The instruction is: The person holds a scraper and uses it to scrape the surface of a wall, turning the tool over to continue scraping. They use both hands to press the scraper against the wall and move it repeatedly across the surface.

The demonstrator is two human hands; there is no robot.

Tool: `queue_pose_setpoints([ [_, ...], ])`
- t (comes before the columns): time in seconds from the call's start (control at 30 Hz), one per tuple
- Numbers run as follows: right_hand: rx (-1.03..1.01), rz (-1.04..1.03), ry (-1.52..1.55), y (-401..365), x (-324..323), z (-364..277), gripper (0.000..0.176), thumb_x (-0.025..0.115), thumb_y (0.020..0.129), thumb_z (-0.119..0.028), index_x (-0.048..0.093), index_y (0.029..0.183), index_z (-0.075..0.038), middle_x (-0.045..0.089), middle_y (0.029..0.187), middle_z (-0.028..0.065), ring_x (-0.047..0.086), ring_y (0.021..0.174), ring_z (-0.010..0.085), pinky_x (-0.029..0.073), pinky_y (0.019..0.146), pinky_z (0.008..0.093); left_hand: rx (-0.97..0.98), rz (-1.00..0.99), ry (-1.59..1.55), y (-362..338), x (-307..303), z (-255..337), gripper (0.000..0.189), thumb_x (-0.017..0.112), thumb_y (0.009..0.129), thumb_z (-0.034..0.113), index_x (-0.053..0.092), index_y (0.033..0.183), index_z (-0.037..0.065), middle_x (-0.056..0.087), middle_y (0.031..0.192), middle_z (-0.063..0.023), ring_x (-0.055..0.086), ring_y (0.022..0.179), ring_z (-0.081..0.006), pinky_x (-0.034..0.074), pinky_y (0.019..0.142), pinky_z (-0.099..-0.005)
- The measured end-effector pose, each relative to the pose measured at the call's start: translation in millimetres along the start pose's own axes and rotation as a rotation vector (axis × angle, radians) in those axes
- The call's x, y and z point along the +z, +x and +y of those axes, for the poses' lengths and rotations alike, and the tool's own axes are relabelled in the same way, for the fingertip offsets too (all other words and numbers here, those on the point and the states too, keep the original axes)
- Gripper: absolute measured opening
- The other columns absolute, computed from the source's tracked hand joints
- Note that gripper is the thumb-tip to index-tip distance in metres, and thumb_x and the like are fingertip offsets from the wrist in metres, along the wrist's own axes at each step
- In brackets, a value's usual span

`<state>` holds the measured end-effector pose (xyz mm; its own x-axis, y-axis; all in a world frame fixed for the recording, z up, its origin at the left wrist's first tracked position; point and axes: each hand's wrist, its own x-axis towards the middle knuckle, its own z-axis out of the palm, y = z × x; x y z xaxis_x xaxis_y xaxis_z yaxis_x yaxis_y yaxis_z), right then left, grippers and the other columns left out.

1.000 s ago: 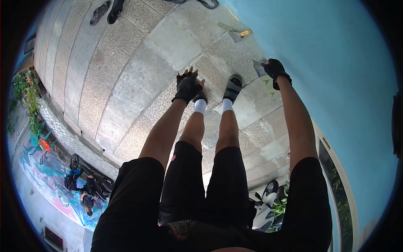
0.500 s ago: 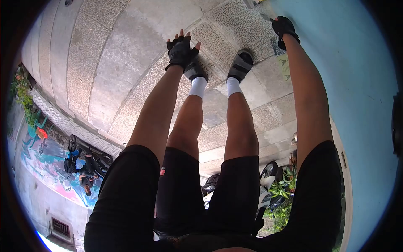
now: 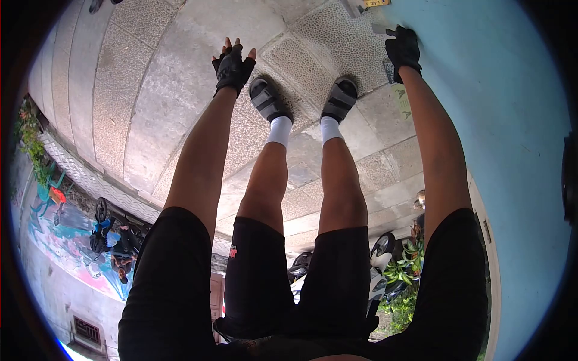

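Note:
My left hand (image 3: 233, 67), in a black fingerless glove, is held out over the paving with its fingers spread and nothing in it. It is to the left of my left sandal (image 3: 268, 99). My right hand (image 3: 403, 50), gloved the same way, is beside the light blue wall (image 3: 512, 138). Its fingers are curled around what looks like a flat grey scraper (image 3: 379, 29), whose blade sticks out to the left; the handle is hidden in the hand. A dark flat piece (image 3: 389, 72) lies by the right wrist, with a green printed sheet (image 3: 402, 98) below it.
A yellow labelled item (image 3: 376, 3) and a grey piece (image 3: 349, 8) lie at the top edge. Potted plants (image 3: 404, 268) and a parked motorbike (image 3: 382, 253) stand behind my legs. At far left, a person (image 3: 122, 265) is near another motorbike (image 3: 102, 225).
My left hand has moved left, away from my left sandal, which now shows fully. My right hand has shifted slightly left and turned, and the grey blade with it.

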<state>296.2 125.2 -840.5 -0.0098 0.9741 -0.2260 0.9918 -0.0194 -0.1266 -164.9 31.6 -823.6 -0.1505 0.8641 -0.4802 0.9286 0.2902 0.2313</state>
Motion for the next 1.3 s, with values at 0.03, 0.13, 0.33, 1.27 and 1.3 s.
queue_pose_setpoints([
  [0.03, -0.047, 0.048, -0.007, -1.3, 3.3, 0.6, 0.049, 0.062, 0.074, -0.026, 0.061, 0.120, -0.009, 0.059, 0.117, 0.0207, 0.059, 0.106, 0.0388, 0.050, 0.088, 0.0508, 0.027, 0.015, 0.006, 4.9, -1.6, 0.0, 0.073, 0.053, 0.089, 0.057, 0.043, 0.146, 0.012, 0.029, 0.156, -0.0210, 0.033, 0.143, -0.0361, 0.010, 0.116, -0.0605],
  [0.13, 0.032, 0.073, 0.002, -13.4, -2.2, -11.1, 0.060, 0.062, 0.073, -0.026, 0.057, 0.130, -0.009, 0.056, 0.124, 0.0238, 0.054, 0.117, 0.0407, 0.047, 0.095, 0.0515, 0.053, 0.018, 0.027, 17.0, -10.5, 1.9, 0.072, 0.054, 0.091, 0.056, 0.041, 0.147, 0.013, 0.027, 0.157, -0.0191, 0.032, 0.144, -0.0350, 0.011, 0.115, -0.0611],
  [0.33, 0.178, 0.161, 0.116, -44.8, -14.9, -54.4, 0.075, 0.065, 0.071, -0.027, 0.048, 0.141, -0.005, 0.051, 0.131, 0.0294, 0.034, 0.139, 0.0410, 0.034, 0.109, 0.0522, 0.108, -0.014, 0.037, 21.7, -1.0, 14.2, 0.072, 0.054, 0.090, 0.056, 0.040, 0.148, 0.015, 0.024, 0.159, -0.0168, 0.029, 0.145, -0.0335, 0.011, 0.114, -0.0633],
  [1.27, -0.443, -0.687, -1.308, 79.7, -59.2, -129.7, 0.106, 0.083, 0.074, -0.021, 0.017, 0.157, -0.022, -0.003, 0.165, 0.0111, 0.006, 0.150, 0.0368, 0.020, 0.114, 0.0591, 0.134, -0.191, 0.173, -12.4, -5.1, 14.2, 0.079, 0.058, 0.085, 0.060, 0.040, 0.149, 0.019, 0.021, 0.161, -0.0118, 0.022, 0.148, -0.0357, 0.016, 0.110, -0.0699],
  [1.3, -0.467, -0.720, -1.378, 79.0, -71.6, -138.9, 0.101, 0.080, 0.077, -0.020, 0.019, 0.157, -0.021, -0.002, 0.165, 0.0108, 0.006, 0.150, 0.0356, 0.018, 0.114, 0.0586, 0.136, -0.196, 0.173, -12.2, -6.1, 11.0, 0.078, 0.059, 0.085, 0.060, 0.040, 0.148, 0.019, 0.022, 0.161, -0.0120, 0.023, 0.147, -0.0358, 0.017, 0.110, -0.0698],
])
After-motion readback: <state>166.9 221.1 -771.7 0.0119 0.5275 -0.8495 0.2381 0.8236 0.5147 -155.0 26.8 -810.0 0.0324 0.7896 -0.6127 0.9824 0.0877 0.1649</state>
